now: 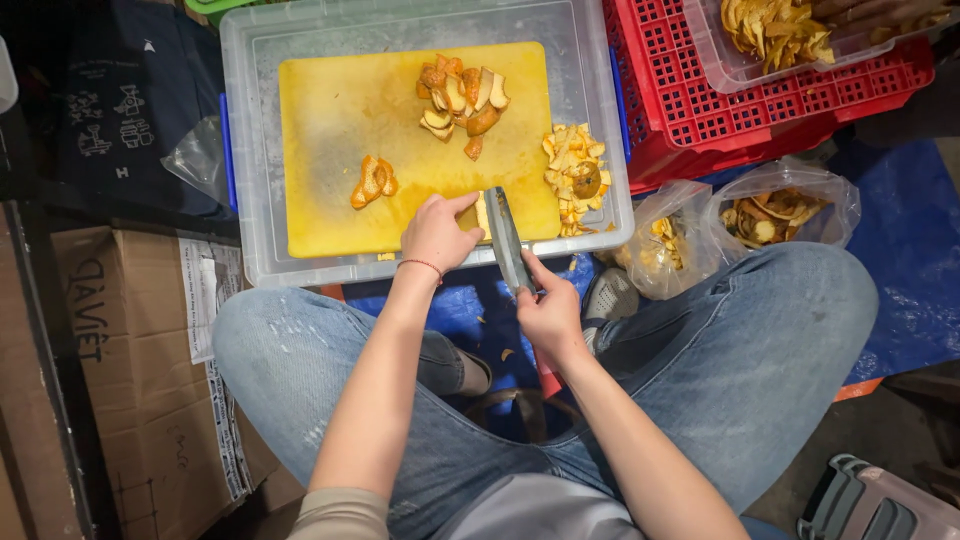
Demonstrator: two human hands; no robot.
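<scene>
Cardboard box (130, 400) sits off to my left, next to my jeans. Up front, a yellow cutting board (340, 150) lies on a clear plastic bin lid (250, 120), with a small orange peel clump (373, 181) on its left part. My left hand (436, 233) pins a pale peel strip (482, 212) at the board's near edge, fingers curled down on it. Right beside it, my right hand (548, 312) grips the knife (505, 238), blade resting against that strip. Further right are a cut peel heap (574, 172), a red crate (760, 110) and bagged peels (780, 210).
</scene>
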